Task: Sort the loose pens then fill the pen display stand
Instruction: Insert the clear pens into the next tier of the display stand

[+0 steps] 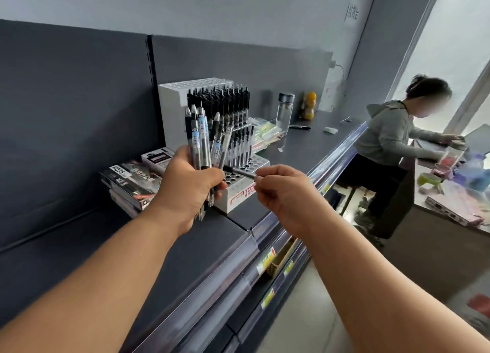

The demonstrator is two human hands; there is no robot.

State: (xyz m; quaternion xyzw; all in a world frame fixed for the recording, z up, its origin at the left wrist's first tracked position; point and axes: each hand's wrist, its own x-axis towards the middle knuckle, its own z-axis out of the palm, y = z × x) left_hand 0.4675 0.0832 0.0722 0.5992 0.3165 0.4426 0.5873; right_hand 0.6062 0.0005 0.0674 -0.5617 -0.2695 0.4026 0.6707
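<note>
Nearest, the dark grey shelf [201,246] ends in a front edge capped by a clear, glossy plastic price rail [238,268]. Its matte surface lies bare under both forearms and off toward its left end.

Above that front edge, the left hand [189,191] has its fingers wrapped round a bundle of pens [202,138]. These have clear barrels with black grips, pale labels and silvery tips, and they fan upward out of the fist. The right hand [283,193] pinches one end of a single black pen [238,171] between its fingertips. That pen lies nearly level, with its other end touching the bundle at the left hand.

Just behind and below the hands stands the pen display stand [238,196], a white stepped block with rows of round holes. Its low front tier sits close to the shelf's front edge, with many holes open and a short row of clear pens upright in it. The higher tier is packed with black-capped pens [228,101], and the white top step behind is unfilled.

Left of the stand, a stack of flat printed boxes [132,180] leans against the dark back panel. Right of it lie pale plastic packets [265,132], then a clear, dark-capped water bottle [285,112], a yellow bottle [310,106] and a black marker [299,127] lying flat. Bare shelf runs on to the far end.

Beyond, a seated person [389,132] in a grey hoodie works at a cluttered tabletop.
</note>
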